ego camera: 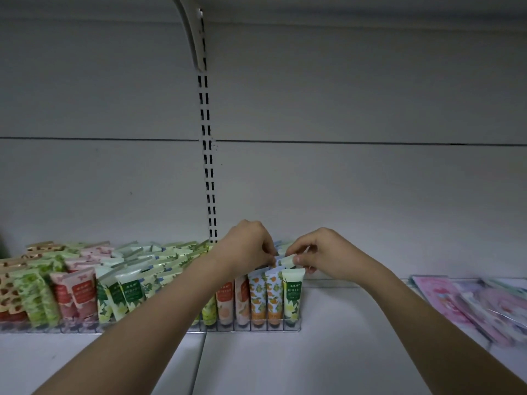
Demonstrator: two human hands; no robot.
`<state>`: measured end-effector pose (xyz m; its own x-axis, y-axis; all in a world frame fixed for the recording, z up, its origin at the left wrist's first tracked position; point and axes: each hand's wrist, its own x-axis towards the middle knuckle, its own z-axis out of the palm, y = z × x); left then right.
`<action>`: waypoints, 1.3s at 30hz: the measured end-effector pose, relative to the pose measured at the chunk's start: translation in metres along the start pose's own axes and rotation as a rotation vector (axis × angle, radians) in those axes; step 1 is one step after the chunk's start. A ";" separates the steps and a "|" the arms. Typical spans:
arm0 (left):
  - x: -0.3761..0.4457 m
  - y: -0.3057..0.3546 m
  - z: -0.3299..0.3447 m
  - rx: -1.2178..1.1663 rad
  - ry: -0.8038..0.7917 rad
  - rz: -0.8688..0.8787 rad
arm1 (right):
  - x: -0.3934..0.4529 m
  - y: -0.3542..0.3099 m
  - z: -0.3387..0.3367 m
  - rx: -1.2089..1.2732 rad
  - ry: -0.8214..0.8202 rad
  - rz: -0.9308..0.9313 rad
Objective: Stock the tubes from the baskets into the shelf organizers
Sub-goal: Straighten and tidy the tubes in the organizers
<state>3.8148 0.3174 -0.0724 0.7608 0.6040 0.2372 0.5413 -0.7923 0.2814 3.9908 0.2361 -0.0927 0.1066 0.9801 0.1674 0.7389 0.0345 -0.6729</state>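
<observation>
Tube looks light and soft-walled with a stiff crimp; right hand pinches that crimp, left hand pinches tubes beside it.

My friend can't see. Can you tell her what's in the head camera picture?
Two hands, the left hand and the right hand, pinch the top of a tube above a clear shelf organizer packed with colourful upright tubes. Pink packets lie on the white shelf at right.

Head-worn view, close, facing a shelf straight on, slightly downward.
</observation>
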 end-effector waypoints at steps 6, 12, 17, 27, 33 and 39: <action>-0.014 -0.001 -0.012 -0.082 0.078 -0.015 | -0.018 -0.002 -0.007 0.118 0.129 -0.048; -0.036 0.003 -0.012 -0.073 -0.032 0.003 | -0.041 -0.012 -0.007 0.111 -0.022 -0.029; -0.037 0.009 -0.009 -0.023 0.007 0.011 | -0.043 -0.014 0.000 0.103 0.004 0.017; -0.034 0.010 0.000 -0.039 0.076 -0.004 | -0.037 -0.010 0.003 0.049 0.061 0.009; -0.037 -0.001 -0.023 -0.055 0.143 -0.036 | -0.036 -0.011 -0.009 0.069 0.133 -0.050; -0.039 -0.038 -0.053 -0.043 0.198 -0.158 | -0.013 -0.043 -0.014 0.005 0.217 -0.139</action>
<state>3.7457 0.3288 -0.0435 0.5811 0.7281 0.3635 0.6289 -0.6853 0.3673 3.9671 0.2194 -0.0561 0.1449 0.9009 0.4091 0.7535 0.1675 -0.6357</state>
